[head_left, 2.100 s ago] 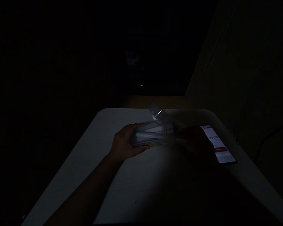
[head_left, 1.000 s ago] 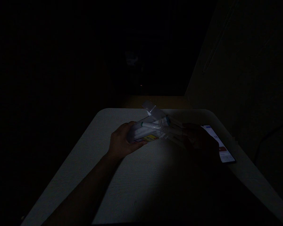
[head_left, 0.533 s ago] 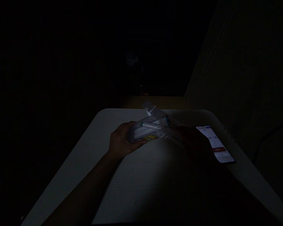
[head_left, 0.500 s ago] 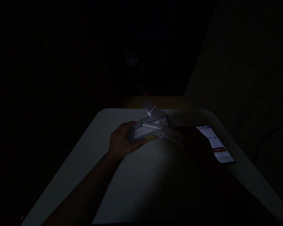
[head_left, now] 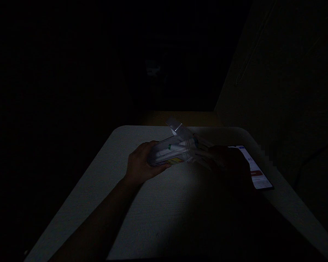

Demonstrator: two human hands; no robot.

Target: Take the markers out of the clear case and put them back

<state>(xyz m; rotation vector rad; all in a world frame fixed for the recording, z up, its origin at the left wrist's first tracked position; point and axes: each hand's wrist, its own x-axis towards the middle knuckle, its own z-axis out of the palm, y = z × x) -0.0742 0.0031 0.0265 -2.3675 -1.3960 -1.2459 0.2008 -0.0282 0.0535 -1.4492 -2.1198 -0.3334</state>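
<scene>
The scene is very dark. My left hand (head_left: 139, 165) grips the left end of a clear plastic package (head_left: 171, 153) with a yellow label, held just above a pale table (head_left: 158, 214). White pens with green caps show inside it, and its flap stands open at the top. My right hand (head_left: 229, 162) is a dark shape at the package's right end, fingers around the pens sticking out there. Its fingers are hard to make out.
A lit phone (head_left: 255, 169) lies on the table just right of my right hand, partly covered by it. A wall or panel (head_left: 276, 72) rises at the right. The table's far edge is rounded; everything beyond is black.
The package has tilted slightly and the pens inside have shifted. My right hand has moved a little to the right, covering more of the phone screen. My left hand has stayed in place.
</scene>
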